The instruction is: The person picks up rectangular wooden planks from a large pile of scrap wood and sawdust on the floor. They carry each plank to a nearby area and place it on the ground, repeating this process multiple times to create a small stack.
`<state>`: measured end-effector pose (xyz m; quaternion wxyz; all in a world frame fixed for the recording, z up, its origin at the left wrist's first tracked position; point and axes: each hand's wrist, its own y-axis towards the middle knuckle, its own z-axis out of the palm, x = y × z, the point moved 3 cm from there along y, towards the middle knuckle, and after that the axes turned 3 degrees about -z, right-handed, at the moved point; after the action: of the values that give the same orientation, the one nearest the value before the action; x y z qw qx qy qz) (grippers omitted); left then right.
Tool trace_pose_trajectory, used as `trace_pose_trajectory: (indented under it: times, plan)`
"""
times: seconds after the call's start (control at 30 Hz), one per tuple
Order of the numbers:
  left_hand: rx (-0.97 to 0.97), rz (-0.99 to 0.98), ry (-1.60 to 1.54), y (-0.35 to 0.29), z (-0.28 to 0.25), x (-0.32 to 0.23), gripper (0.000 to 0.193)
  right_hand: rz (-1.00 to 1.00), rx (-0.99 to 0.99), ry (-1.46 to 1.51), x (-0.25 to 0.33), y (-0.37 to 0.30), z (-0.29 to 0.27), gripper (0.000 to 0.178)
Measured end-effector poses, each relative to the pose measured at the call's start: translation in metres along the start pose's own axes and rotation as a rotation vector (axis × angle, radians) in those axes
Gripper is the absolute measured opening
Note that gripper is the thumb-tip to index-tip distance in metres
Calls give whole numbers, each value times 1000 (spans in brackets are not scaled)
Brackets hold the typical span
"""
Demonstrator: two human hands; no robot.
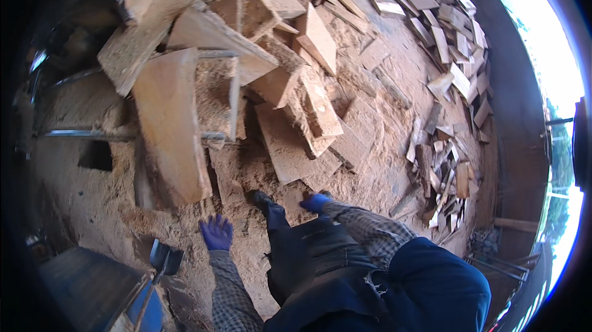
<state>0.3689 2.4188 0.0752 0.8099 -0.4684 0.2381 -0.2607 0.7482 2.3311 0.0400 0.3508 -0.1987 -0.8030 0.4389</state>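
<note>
Head: left hand (216,233) near board (171,123) edge

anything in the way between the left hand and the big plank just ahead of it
Nothing visible: only sawdust shows between the left hand and the near end of the plank.

Left fingers (217,223) spread near plank (171,125), sawdusty floor (192,267), heaped boards (231,47), shovel (165,258)

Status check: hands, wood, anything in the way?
Left hand open, near big plank; right hand, grip unclear. Boards heaped ahead, sawdust around them. Shovel left of left hand, apart from it.
</note>
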Motion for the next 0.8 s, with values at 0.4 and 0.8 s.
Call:
trace_pose_trajectory:
  times: [0.4,0.8]
  plan:
    - [277,-99,1133,88,90,256,38,369,-258,930,-268,-47,-62,53]
    - [174,616,1473,306,234,384,65,72,-642,565,-367,184,-184,70]
